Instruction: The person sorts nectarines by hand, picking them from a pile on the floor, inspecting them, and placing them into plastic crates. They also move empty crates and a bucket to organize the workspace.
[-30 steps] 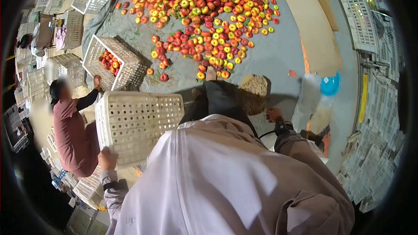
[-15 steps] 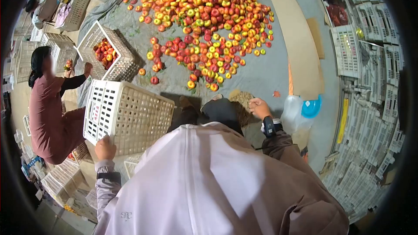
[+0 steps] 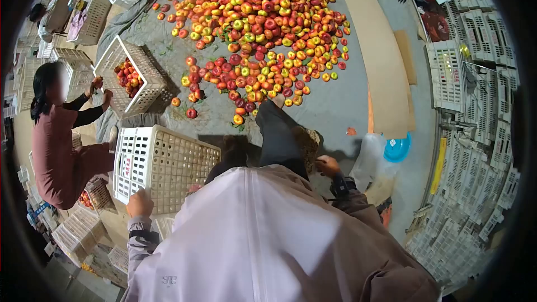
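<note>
My left hand [image 3: 140, 203] grips the lower edge of a white perforated crate [image 3: 180, 168], which is tipped on its side at my left. Beside my right leg is my right hand [image 3: 327, 165], fingers curled, next to a brown straw-like object [image 3: 307, 148]; whether it holds anything is too small to tell. A large heap of red and yellow fruit [image 3: 268, 22] lies on the grey sheet in front of me, and my foot is at its near edge.
A person [image 3: 61, 140] crouches at the left, hands at a white crate [image 3: 134, 81] holding fruit. Cardboard [image 3: 377, 61] lies at the right near a blue basin [image 3: 397, 147]. Stacked white crates [image 3: 475, 106] line the far right.
My leg has stepped forward to the fruit. My right hand has moved down and slightly left. The crate in my left hand has shifted slightly down. The crouching person's hands are now at their crate's edge.
</note>
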Motion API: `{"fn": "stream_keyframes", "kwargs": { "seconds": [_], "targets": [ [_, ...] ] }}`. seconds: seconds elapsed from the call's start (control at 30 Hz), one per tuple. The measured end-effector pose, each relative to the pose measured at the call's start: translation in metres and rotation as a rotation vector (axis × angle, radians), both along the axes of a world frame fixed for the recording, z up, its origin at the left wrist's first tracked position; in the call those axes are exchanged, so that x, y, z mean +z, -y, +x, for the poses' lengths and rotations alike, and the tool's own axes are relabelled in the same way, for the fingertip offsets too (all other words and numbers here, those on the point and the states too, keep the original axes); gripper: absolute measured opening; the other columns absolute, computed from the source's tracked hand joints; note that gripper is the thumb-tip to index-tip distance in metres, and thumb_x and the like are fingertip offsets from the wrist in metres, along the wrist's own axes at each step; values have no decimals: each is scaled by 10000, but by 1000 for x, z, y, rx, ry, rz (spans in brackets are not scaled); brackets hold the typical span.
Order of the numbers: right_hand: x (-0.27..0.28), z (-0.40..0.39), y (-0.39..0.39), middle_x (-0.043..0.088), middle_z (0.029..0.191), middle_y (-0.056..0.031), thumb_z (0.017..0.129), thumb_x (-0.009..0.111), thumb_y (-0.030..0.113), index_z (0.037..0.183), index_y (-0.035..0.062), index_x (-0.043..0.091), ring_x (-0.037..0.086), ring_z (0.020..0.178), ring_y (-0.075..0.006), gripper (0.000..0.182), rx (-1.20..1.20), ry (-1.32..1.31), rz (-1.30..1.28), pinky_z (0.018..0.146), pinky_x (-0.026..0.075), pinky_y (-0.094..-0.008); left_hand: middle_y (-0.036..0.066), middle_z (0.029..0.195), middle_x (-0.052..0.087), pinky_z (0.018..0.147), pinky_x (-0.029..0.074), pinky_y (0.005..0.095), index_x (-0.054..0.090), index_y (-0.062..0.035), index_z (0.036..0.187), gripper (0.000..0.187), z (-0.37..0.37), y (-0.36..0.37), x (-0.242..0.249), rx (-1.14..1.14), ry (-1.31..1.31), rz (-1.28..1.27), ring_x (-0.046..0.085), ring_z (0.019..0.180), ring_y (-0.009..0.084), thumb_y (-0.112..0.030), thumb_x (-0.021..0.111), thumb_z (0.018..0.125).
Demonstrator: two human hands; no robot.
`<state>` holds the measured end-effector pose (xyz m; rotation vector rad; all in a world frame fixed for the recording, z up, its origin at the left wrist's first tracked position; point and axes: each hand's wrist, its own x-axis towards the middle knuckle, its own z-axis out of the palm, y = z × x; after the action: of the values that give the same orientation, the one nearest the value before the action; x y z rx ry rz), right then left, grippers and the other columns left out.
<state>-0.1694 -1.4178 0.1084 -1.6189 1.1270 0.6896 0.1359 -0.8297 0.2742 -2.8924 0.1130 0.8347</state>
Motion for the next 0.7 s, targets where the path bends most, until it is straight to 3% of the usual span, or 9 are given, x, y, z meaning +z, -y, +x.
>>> {"fn": "stream_keyframes", "kwargs": {
  "seconds": [0.1, 0.3, 0.37, 0.43, 0.5, 0.57, 0.6, 0.7],
  "targets": [
    [24, -1, 21, 644, 817, -66, 849, 616, 239, 1074, 46, 623, 612, 681, -147, 297, -123, -214, 84, 568, 496, -315, 197, 788, 640, 685, 491, 485, 621, -89, 827, 141, 5, 18, 2, 22, -48, 71, 614, 784, 401, -197, 589, 741],
    [-20, 16, 121, 646, 823, -78, 847, 603, 220, 1093, 34, 612, 617, 672, -166, 309, -47, -254, 146, 570, 505, -325, 189, 803, 645, 689, 499, 479, 631, -106, 839, 138, 1, 79, 22, 151, -82, 172, 620, 799, 391, -176, 587, 730],
    [-63, 18, 178, 655, 811, -53, 827, 611, 195, 1012, 68, 638, 621, 678, -162, 226, 383, 305, 80, 591, 513, -325, 189, 809, 645, 686, 500, 476, 632, -100, 839, 139, -2, 98, 32, 141, -73, 207, 622, 803, 389, -185, 587, 739],
    [-44, 77, 219, 639, 792, -31, 817, 626, 140, 996, 73, 632, 607, 642, -151, 191, 59, 251, 115, 553, 501, -312, 187, 809, 646, 688, 499, 476, 628, -92, 823, 126, -6, 120, 38, 217, -12, 198, 621, 793, 389, -183, 583, 747],
    [-44, 125, 279, 619, 768, -10, 819, 631, 112, 972, 83, 635, 586, 605, -135, 156, -493, 114, 756, 513, 482, -281, 186, 803, 638, 696, 499, 478, 616, -98, 892, 162, -15, 127, 43, 173, -46, 307, 617, 816, 394, -146, 562, 747],
    [-13, 179, 290, 597, 738, -12, 830, 620, 102, 956, 80, 626, 554, 561, -117, 127, -233, 112, 143, 471, 451, -248, 183, 805, 636, 703, 499, 479, 595, -93, 930, 199, -28, 129, 44, 252, -18, 304, 617, 839, 396, -142, 563, 740],
    [-21, 194, 316, 617, 765, -16, 882, 583, 221, 1014, 75, 599, 590, 631, -122, 197, -85, 94, 217, 549, 483, -258, 183, 805, 636, 703, 499, 479, 595, -93, 930, 199, -34, 128, 43, 273, -12, 309, 617, 839, 396, -142, 563, 740],
    [-30, 238, 333, 621, 791, -14, 887, 577, 224, 1034, 84, 594, 594, 636, -118, 203, -45, 86, 66, 550, 484, -257, 186, 833, 643, 714, 497, 486, 579, -78, 929, 211, -47, 131, 40, 265, 80, 297, 618, 854, 398, -127, 564, 724]
  ]
}}
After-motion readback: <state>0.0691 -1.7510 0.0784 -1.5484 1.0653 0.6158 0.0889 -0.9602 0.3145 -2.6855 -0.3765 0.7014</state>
